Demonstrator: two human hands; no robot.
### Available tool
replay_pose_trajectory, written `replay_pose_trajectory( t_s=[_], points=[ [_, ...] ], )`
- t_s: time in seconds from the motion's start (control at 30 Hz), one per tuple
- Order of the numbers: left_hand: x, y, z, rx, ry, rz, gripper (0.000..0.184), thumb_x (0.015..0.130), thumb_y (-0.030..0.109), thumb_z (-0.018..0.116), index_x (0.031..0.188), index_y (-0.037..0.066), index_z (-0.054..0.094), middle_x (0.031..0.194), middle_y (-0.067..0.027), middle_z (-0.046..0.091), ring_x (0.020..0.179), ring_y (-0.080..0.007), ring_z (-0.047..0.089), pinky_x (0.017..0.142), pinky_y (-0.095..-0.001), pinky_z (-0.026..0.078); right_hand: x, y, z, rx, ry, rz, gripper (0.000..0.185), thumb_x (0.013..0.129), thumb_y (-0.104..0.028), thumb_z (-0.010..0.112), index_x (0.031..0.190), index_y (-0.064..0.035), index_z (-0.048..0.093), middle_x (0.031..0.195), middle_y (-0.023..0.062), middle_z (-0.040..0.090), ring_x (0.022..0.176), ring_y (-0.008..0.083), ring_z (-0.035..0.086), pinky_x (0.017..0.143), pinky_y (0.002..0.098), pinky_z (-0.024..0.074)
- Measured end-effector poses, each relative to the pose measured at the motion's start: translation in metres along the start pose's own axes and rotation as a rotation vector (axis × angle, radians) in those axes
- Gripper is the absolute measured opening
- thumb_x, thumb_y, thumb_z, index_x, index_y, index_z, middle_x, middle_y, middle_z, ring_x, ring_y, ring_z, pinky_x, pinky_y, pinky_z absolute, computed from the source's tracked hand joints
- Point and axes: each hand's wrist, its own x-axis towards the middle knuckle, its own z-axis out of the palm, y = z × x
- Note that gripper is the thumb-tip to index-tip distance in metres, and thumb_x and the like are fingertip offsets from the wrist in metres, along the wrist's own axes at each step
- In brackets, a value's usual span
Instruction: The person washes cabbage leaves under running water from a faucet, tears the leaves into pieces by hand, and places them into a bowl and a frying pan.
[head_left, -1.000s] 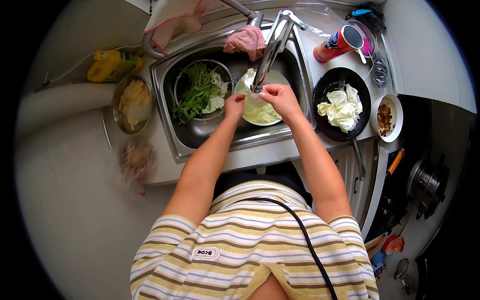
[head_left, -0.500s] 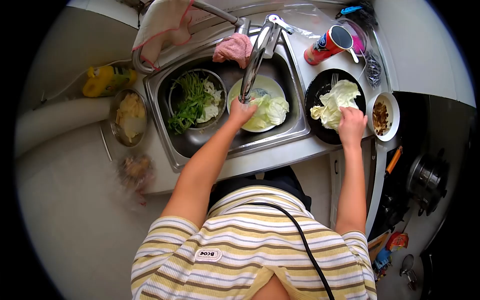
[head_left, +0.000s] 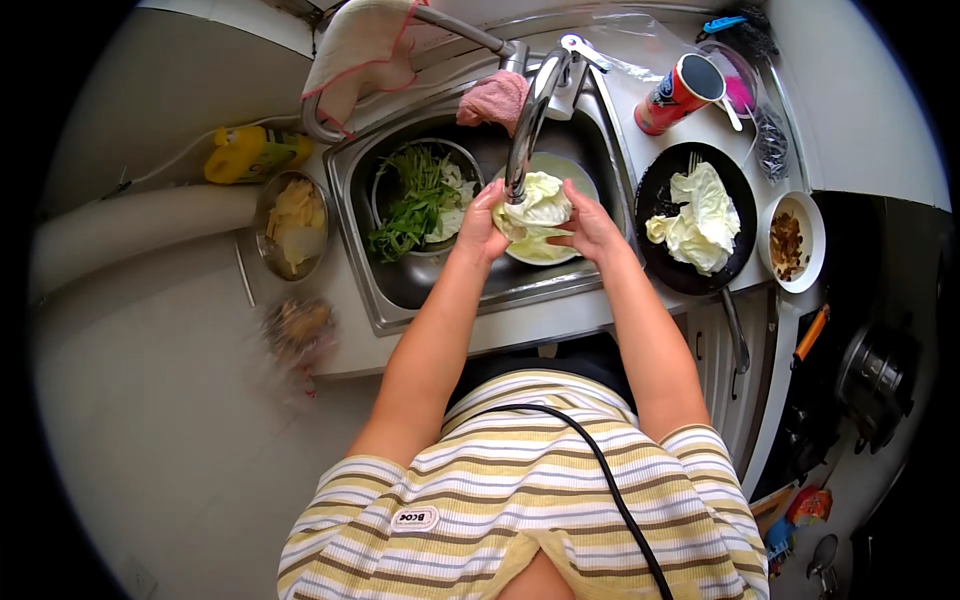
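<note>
Pale cabbage leaves (head_left: pixel 538 203) are held between both hands, right under the spout of the chrome faucet (head_left: pixel 530 120). My left hand (head_left: pixel 483 226) grips them from the left side. From the right, my right hand (head_left: pixel 592 224) holds them with its fingers curved round the edge. Below the hands a light green bowl (head_left: pixel 582 176) stands in the sink (head_left: pixel 480 297), with more leaf in it. Left of it in the sink is a metal colander (head_left: pixel 472 158) with long green leaves and white pieces.
Right of the sink, a black pan (head_left: pixel 654 188) holds cabbage leaves and a fork. Beyond it are a white bowl (head_left: pixel 813 240) with brown pieces and a red canister (head_left: pixel 668 105). A metal bowl (head_left: pixel 268 212) and yellow bottle (head_left: pixel 245 155) stand left.
My right hand has moved from the leaves in the pan back to the faucet. The cabbage from the bowl is now raised between both hands.
</note>
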Motion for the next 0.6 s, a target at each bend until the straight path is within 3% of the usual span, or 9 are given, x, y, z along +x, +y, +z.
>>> replay_pose_trajectory(
  t_s=[0.07, 0.1, 0.17, 0.2, 0.27, 0.33, 0.4, 0.5, 0.6],
  points=[
    [-0.005, 0.003, -0.006, 0.058, 0.017, 0.042, 0.015, 0.087, 0.014, 0.057, 0.098, 0.004, 0.053, 0.097, -0.0076, 0.059, 0.085, -0.0185, 0.059, 0.080, -0.0338, 0.049, 0.002, 0.013, 0.017, 0.187, -0.222, -0.087, 0.037, 0.084, -0.033, 0.061, 0.110, -0.0069, 0.054, 0.106, 0.0074, 0.060, 0.096, 0.0249, 0.059, 0.079, 0.0463, 0.0493],
    [-0.008, 0.008, -0.005, 0.273, 0.099, 0.105, 0.016, 0.086, 0.013, 0.058, 0.099, 0.004, 0.053, 0.096, -0.0074, 0.059, 0.082, -0.0179, 0.060, 0.076, -0.0326, 0.050, 0.004, 0.016, 0.021, 0.189, -0.200, -0.140, 0.028, 0.085, -0.018, 0.060, 0.108, -0.0034, 0.055, 0.102, 0.0087, 0.061, 0.093, 0.0253, 0.062, 0.079, 0.0464, 0.0514],
    [-0.016, 0.010, -0.002, 0.538, 0.238, 0.234, 0.017, 0.083, 0.009, 0.062, 0.096, 0.004, 0.054, 0.087, -0.0055, 0.060, 0.071, -0.0140, 0.059, 0.062, -0.0285, 0.050, 0.006, 0.017, 0.020, 0.172, -0.187, -0.153, 0.026, 0.083, -0.012, 0.060, 0.107, -0.0025, 0.055, 0.102, 0.0098, 0.061, 0.093, 0.0246, 0.062, 0.080, 0.0448, 0.0516],
    [-0.018, 0.013, -0.002, 0.528, 0.241, 0.240, 0.017, 0.083, 0.009, 0.062, 0.096, 0.004, 0.054, 0.087, -0.0055, 0.060, 0.071, -0.0140, 0.059, 0.062, -0.0285, 0.050, 0.007, 0.013, 0.021, 0.155, -0.176, -0.175, 0.025, 0.082, -0.007, 0.061, 0.105, -0.0015, 0.055, 0.102, 0.0109, 0.061, 0.093, 0.0239, 0.062, 0.081, 0.0432, 0.0518],
    [-0.025, 0.021, -0.006, 0.792, 0.267, 0.099, 0.012, 0.083, 0.010, 0.062, 0.092, 0.004, 0.056, 0.079, -0.0032, 0.061, 0.067, -0.0114, 0.057, 0.057, -0.0273, 0.048, 0.006, 0.006, 0.023, 0.133, -0.195, -0.167, 0.024, 0.081, -0.002, 0.059, 0.105, 0.0003, 0.054, 0.100, 0.0118, 0.062, 0.091, 0.0237, 0.062, 0.080, 0.0410, 0.0524],
    [-0.022, 0.024, -0.019, 0.706, 0.270, 0.075, 0.009, 0.085, 0.012, 0.060, 0.088, 0.004, 0.058, 0.076, -0.0026, 0.061, 0.064, -0.0101, 0.056, 0.056, -0.0246, 0.046, 0.002, -0.003, 0.031, -0.021, -0.235, -0.196, 0.028, 0.081, 0.000, 0.058, 0.109, 0.0010, 0.053, 0.103, 0.0108, 0.061, 0.093, 0.0228, 0.062, 0.085, 0.0384, 0.0502],
    [-0.021, 0.026, -0.022, 0.552, 0.276, 0.246, 0.012, 0.086, 0.015, 0.059, 0.086, 0.004, 0.058, 0.073, -0.0023, 0.060, 0.063, -0.0108, 0.056, 0.059, -0.0237, 0.046, 0.007, -0.005, 0.033, -0.061, -0.252, -0.213, 0.029, 0.080, 0.003, 0.058, 0.108, 0.0020, 0.054, 0.099, 0.0107, 0.062, 0.088, 0.0215, 0.063, 0.082, 0.0348, 0.0510],
    [-0.031, 0.038, -0.014, 0.375, 0.243, 0.310, 0.016, 0.089, 0.017, 0.054, 0.085, 0.002, 0.057, 0.077, -0.0041, 0.061, 0.066, -0.0116, 0.057, 0.065, -0.0250, 0.047, 0.010, -0.005, 0.031, -0.196, -0.090, -0.212, 0.025, 0.078, 0.000, 0.063, 0.102, 0.0011, 0.055, 0.090, 0.0101, 0.063, 0.077, 0.0209, 0.063, 0.069, 0.0354, 0.0545],
    [-0.035, 0.046, -0.023, 0.256, 0.159, 0.352, 0.018, 0.091, 0.018, 0.051, 0.086, 0.002, 0.057, 0.081, -0.0059, 0.062, 0.070, -0.0132, 0.059, 0.069, -0.0273, 0.049, 0.014, -0.006, 0.031, -0.195, 0.009, -0.159, 0.024, 0.077, -0.002, 0.064, 0.100, -0.0002, 0.057, 0.088, 0.0093, 0.062, 0.075, 0.0206, 0.063, 0.067, 0.0349, 0.0546]
  ],
)
